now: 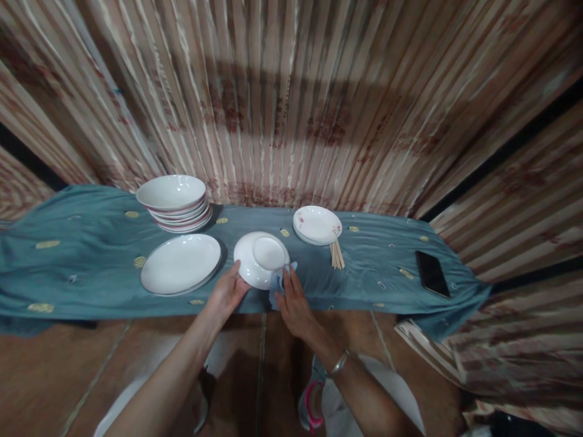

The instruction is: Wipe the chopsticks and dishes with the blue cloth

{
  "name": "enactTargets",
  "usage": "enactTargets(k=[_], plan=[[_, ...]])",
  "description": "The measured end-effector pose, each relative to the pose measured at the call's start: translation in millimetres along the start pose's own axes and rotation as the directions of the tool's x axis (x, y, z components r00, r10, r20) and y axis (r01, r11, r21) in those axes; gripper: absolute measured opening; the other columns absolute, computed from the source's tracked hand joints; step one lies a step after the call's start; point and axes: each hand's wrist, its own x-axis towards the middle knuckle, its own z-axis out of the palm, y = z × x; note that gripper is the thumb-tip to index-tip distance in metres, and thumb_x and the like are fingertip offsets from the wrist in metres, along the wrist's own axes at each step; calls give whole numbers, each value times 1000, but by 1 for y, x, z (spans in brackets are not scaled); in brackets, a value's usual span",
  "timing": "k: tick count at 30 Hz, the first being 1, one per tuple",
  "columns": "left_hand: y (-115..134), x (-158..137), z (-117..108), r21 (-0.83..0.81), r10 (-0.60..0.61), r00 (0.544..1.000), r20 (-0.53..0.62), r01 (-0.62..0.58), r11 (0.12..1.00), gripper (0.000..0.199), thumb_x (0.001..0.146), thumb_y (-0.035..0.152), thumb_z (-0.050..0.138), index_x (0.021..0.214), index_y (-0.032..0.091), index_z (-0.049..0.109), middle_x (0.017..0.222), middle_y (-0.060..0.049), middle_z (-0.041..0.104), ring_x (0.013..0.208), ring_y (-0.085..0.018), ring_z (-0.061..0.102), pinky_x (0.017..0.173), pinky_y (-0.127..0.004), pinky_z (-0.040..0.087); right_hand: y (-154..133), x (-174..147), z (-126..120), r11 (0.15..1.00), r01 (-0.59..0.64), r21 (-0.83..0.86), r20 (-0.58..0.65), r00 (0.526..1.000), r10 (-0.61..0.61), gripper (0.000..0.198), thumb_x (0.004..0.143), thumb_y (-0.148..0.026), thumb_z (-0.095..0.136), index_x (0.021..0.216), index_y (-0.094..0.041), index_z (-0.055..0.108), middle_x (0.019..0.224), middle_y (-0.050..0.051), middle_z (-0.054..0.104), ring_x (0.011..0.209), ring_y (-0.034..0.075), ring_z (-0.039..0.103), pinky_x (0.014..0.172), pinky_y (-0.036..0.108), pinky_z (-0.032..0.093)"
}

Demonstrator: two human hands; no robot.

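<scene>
A white plate (268, 252) is held tilted above the cloth-covered table, its underside with the round foot ring turned toward me. My left hand (231, 287) grips its lower left rim, thumb on the underside. At the lower right rim, my right hand (294, 303) presses a light blue cloth (277, 284) against the plate, the cloth bunched under its fingers. Just left of the held plate lie oval white plates (181, 264), one on another. Small plates with red flowers (317, 224) are stacked to the right, beside several wooden chopsticks (337, 255).
A stack of white bowls with red bands (175, 197) stands at the back left. A black phone (432, 273) lies near the right end of the table. The green tablecloth (91, 243) hangs over the front edge. A striped curtain (282, 103) rises behind.
</scene>
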Motion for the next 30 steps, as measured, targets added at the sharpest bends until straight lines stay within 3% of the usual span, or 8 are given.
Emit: enactTargets(k=[5, 11, 14, 17, 21, 26, 30], plan=[[0, 0, -4, 76, 44, 997, 67, -49, 996, 28, 92, 13, 41, 105, 3, 63, 82, -13, 74, 77, -19, 70, 77, -29, 57, 11, 25, 5, 951, -238, 198, 1, 970, 243, 60, 96, -44, 29, 146, -11, 24, 151, 17, 27, 141, 27, 22, 112, 53, 27], [2, -8, -3, 120, 59, 990, 125, -74, 990, 14, 81, 14, 59, 85, 5, 68, 78, -14, 74, 82, -23, 69, 78, -32, 56, 26, 58, 4, 854, -356, 379, -24, 919, 394, 63, 93, -52, 29, 142, -13, 35, 147, 16, 35, 138, 26, 29, 113, 52, 22], [2, -13, 0, 148, 46, 984, 171, -72, 986, 18, 71, 20, 73, 82, 6, 70, 77, -13, 74, 86, -25, 69, 78, -31, 55, 27, 73, 0, 843, -361, 399, -48, 910, 412, 64, 93, -53, 28, 141, -12, 35, 147, 16, 35, 138, 26, 30, 113, 51, 22], [2, -19, 3, 175, 36, 978, 206, -73, 982, 27, 62, 25, 80, 80, 8, 71, 75, -12, 74, 88, -26, 68, 77, -31, 54, 21, 83, -4, 894, -279, 352, -136, 929, 343, 60, 94, -51, 28, 142, -15, 33, 148, 14, 34, 139, 25, 27, 113, 52, 24], [1, -23, 6, 188, 34, 970, 240, -81, 979, 32, 60, 28, 81, 83, 9, 71, 79, -12, 74, 90, -26, 67, 77, -31, 53, 0, 89, -9, 969, -154, 194, -197, 961, 193, 56, 96, -43, 25, 144, -15, 28, 150, 14, 28, 141, 24, 21, 113, 52, 22], [2, -19, 1, 160, 29, 970, 242, -69, 985, 31, 59, 28, 81, 82, 9, 72, 79, -11, 74, 81, -24, 69, 71, -29, 53, -32, 83, -7, 997, 68, 26, -138, 988, -64, 54, 97, -35, 28, 147, -15, 22, 153, 12, 22, 143, 24, 10, 114, 52, 22], [2, -11, -9, 100, 41, 974, 221, -64, 993, 13, 65, 19, 77, 74, 10, 71, 70, -7, 73, 63, -14, 66, 62, -21, 52, -45, 69, -6, 983, 179, -29, -54, 982, -180, 53, 96, -30, 32, 145, -10, 26, 152, 15, 25, 143, 25, 12, 114, 50, 25]])
